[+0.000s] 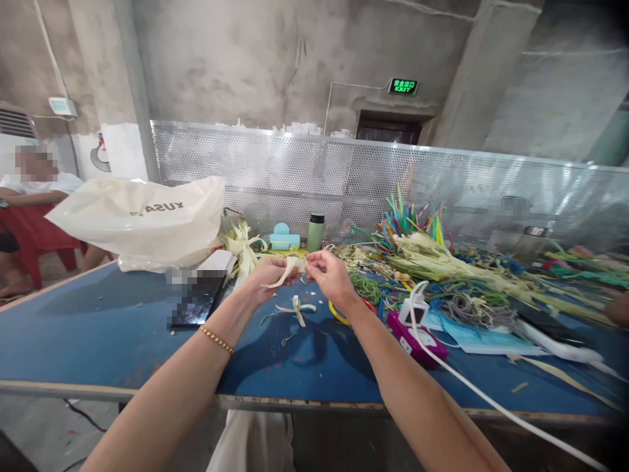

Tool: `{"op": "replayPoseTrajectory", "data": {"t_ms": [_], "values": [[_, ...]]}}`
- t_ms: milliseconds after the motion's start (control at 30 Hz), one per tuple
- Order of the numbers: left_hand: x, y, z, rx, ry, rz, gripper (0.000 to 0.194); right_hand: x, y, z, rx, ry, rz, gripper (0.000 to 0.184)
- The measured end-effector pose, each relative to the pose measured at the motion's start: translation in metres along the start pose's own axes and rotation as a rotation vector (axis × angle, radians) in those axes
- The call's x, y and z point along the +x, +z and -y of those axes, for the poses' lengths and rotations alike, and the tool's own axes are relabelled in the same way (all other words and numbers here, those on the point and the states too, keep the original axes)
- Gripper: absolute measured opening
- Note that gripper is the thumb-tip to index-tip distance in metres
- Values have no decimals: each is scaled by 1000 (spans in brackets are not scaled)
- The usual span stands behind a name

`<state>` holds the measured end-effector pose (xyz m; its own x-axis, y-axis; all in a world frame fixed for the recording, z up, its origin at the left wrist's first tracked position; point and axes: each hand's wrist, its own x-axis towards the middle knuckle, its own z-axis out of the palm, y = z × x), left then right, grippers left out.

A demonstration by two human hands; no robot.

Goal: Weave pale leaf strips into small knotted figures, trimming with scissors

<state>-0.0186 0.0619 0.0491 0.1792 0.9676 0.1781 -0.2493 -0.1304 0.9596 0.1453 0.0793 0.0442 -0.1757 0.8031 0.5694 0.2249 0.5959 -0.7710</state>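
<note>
Above the middle of the blue table, my left hand is closed on a pale strip of husk, whose loose end curls down past the fingers. The fingertips of my right hand pinch the strip's other end, close beside the left. A small piece of knotted husk strips lies on the table just below both hands. Behind the left hand is a bundle of pale husks. A green cord pile and a red and yellow ring lie near the right hand.
A white plastic bag and a black tablet-like device are at left. A green bottle stands behind the hands. At right are a purple power strip with a white cable, a blue mask and heaped husks. A person sits far left.
</note>
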Motion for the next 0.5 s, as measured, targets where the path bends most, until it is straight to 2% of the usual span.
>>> {"op": "replayPoseTrajectory", "data": {"t_ms": [100,200,300,400,500], "values": [[0,-4,-1,-121,-90,21,10,-3,-3,3,-174,-122,-60,9],[3,-8,0,-207,-118,-21,9,-7,-7,11,-424,-402,-138,9],[7,-12,4,-225,-133,-43,9,-12,-8,18,-594,-642,-80,15],[11,-13,6,-241,-140,-47,8,-14,-6,22,-720,-746,-9,16],[10,-11,5,-254,-163,-45,10,-14,-3,23,-823,-766,-8,20]]}}
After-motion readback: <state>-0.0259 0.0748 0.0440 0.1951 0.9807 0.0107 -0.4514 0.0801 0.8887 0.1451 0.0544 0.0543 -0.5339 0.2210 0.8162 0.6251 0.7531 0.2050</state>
